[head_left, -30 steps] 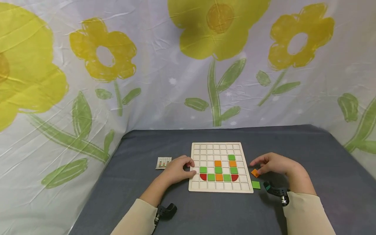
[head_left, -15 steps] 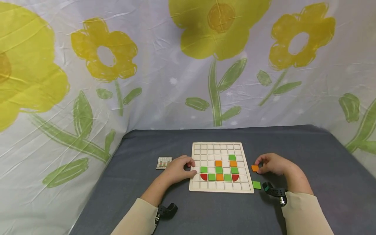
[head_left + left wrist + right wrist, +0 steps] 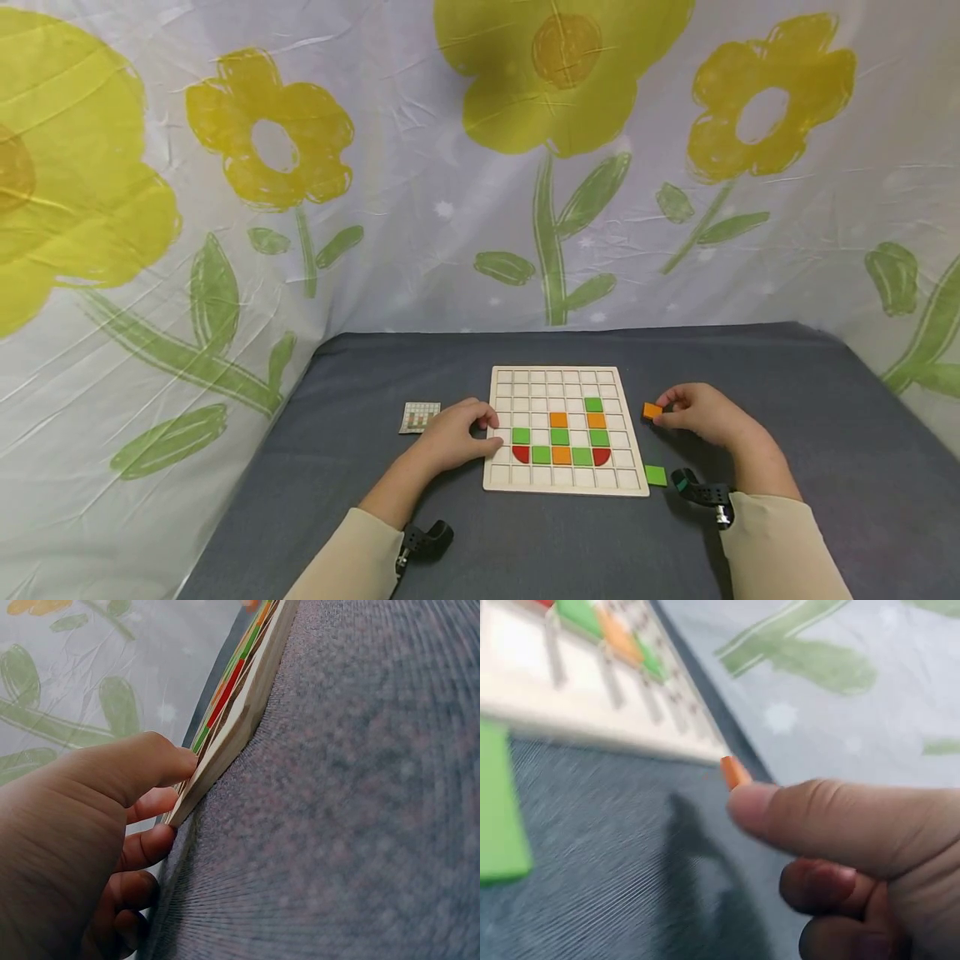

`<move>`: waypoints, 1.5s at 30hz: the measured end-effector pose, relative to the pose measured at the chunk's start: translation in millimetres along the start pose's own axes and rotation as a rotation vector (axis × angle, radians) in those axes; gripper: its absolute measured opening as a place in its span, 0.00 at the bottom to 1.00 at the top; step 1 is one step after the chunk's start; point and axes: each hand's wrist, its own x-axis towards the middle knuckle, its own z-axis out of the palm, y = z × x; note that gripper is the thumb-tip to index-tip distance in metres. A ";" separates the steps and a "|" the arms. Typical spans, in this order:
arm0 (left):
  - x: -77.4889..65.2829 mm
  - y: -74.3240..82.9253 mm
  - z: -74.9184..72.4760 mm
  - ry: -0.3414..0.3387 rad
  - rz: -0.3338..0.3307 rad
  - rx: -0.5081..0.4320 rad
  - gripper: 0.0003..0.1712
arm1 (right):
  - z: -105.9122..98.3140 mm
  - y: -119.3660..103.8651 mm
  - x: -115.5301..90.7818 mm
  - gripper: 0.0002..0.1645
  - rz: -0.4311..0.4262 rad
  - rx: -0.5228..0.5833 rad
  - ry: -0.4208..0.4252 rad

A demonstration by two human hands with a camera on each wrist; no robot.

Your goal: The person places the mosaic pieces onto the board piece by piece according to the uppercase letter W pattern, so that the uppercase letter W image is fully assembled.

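Observation:
A wooden grid board (image 3: 517, 476) lies on the table with green, orange and red tiles set in its squares. My left hand (image 3: 452, 435) holds the board at its left edge; in the left wrist view the thumb (image 3: 169, 761) lies at the rim with fingertips close beside it. To the right of the board, my right hand (image 3: 705, 414) pinches an orange square tile (image 3: 652, 411) between thumb and fingers, raised over the cloth. In the right wrist view just a corner of the orange tile (image 3: 733, 772) shows past the thumb.
A loose green tile (image 3: 656, 476) lies against the board's lower right edge. Beyond my left hand is a small card (image 3: 418, 417) printed with a grid pattern. Dark grey cloth (image 3: 570, 550) covers the table, with a flowered curtain (image 3: 420, 167) behind it.
My right hand has turned the orange tile and carried it slightly up and away from me, off the cloth. The left hand stays at the board's edge.

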 end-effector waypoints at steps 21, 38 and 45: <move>0.0 0.5 0.8 -0.001 -0.004 -0.002 0.10 | -14.4 -68.1 -17.7 0.19 -0.220 0.110 0.039; -0.1 -0.7 -1.4 -0.004 0.000 0.008 0.11 | 23.7 -103.8 1.2 0.13 -0.329 0.092 0.042; 0.2 0.1 -0.9 -0.002 0.006 0.012 0.11 | 41.9 -121.8 8.2 0.12 -0.329 0.049 0.054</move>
